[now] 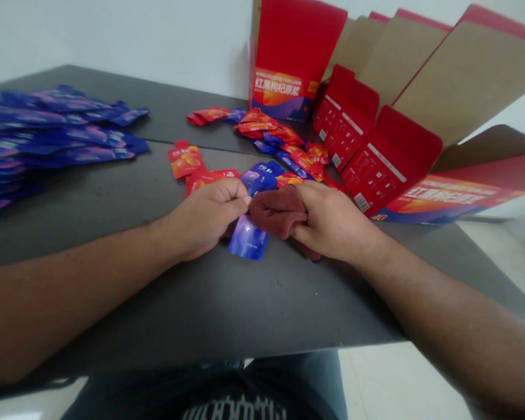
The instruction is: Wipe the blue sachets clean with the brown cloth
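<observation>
A brown cloth [276, 211] is bunched in my right hand [332, 219], whose fingers are wrapped round it. My left hand [214, 216] is closed, thumb and forefinger pressed together at the upper end of a blue-purple sachet [248, 239]. The lower part of this sachet hangs out between both hands; its top is hidden by the cloth and my left fingers. A bit of brown also shows beneath my left hand. Just beyond my hands lie another blue sachet [261, 177] and a red-orange sachet [186, 160].
Blue sachets [70, 128] are heaped on the left of the dark grey table [192, 315]. A pile of red and blue sachets [269, 128] lies at the back. Open red cartons [297, 52] with raised flaps stand at the back and right, one printed carton [455, 195] nearest my right arm.
</observation>
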Tool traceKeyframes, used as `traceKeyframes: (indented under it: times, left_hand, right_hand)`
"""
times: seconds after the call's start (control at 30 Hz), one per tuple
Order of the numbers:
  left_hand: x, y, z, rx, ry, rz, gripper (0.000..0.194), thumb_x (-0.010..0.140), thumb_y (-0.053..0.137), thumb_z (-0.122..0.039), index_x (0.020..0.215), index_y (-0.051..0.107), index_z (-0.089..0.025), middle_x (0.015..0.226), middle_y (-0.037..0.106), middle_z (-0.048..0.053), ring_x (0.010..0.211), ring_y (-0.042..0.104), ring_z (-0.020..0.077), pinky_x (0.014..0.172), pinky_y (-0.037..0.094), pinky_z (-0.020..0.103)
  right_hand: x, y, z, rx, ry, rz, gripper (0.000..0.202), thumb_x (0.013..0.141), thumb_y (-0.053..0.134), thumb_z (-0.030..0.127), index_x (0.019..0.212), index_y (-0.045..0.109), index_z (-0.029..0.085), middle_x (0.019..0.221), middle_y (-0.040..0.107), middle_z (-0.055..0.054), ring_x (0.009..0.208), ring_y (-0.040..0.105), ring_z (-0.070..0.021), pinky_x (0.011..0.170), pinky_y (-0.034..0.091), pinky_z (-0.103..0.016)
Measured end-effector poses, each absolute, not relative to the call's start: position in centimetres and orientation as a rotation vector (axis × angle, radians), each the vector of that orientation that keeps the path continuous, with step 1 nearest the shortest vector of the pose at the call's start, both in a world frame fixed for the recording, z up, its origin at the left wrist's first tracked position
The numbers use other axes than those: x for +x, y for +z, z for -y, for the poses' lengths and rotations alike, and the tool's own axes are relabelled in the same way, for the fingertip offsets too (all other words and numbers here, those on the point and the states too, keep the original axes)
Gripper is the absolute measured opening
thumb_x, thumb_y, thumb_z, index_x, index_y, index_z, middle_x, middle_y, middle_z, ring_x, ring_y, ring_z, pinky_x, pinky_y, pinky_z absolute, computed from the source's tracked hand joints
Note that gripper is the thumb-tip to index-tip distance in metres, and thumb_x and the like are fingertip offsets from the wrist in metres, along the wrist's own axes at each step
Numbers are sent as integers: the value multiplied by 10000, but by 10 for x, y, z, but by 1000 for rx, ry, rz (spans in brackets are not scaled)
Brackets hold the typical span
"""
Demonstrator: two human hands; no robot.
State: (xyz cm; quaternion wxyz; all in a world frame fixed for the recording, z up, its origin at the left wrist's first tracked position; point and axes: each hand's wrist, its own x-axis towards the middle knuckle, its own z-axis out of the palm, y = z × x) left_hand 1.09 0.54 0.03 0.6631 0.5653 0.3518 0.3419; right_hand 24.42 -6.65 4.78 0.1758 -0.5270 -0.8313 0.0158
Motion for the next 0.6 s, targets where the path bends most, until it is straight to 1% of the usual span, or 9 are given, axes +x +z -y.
traceKeyframes:
  times: [0.17, 0.37, 0.5, 0.6]
  left_hand:
    - [9, 0, -5, 1325, 779, -812, 196, 940, 731, -260, 812, 592, -210, 688, 540, -17, 567, 474, 104, 567, 387, 253]
    - [11, 0, -5, 1293, 769, -812, 201, 934, 711, -227, 796, 564, -218, 642, 497, -31, 517, 428, 97, 524, 322, 246]
    - [9, -4, -6, 1330, 777, -791, 193, 956, 720, -266, 820, 594, -214, 682, 521, -22, 551, 442, 98, 547, 346, 249]
    - [8, -3, -6, 1330, 769, -787, 198, 968, 709, -275, 821, 593, -212, 689, 520, -21, 556, 437, 98, 551, 353, 250]
  right_hand:
    - [240, 52, 71, -1363, 167, 2565, 139, 872, 691, 193, 1009, 672, 197, 996, 703, -80, 913, 644, -249, 800, 479, -356]
    - [245, 47, 66, -1514, 39, 2340, 235, 876, 696, 230, 1101, 690, 164, 1048, 721, -111, 955, 661, -277, 849, 502, -382]
    - [239, 49, 72, -1361, 126, 2521, 147, 884, 698, 200, 1029, 671, 203, 1002, 701, -76, 912, 641, -245, 803, 487, -355]
    - [238, 52, 74, -1321, 147, 2582, 147, 885, 699, 181, 1022, 661, 216, 1003, 701, -65, 932, 645, -241, 807, 492, -346]
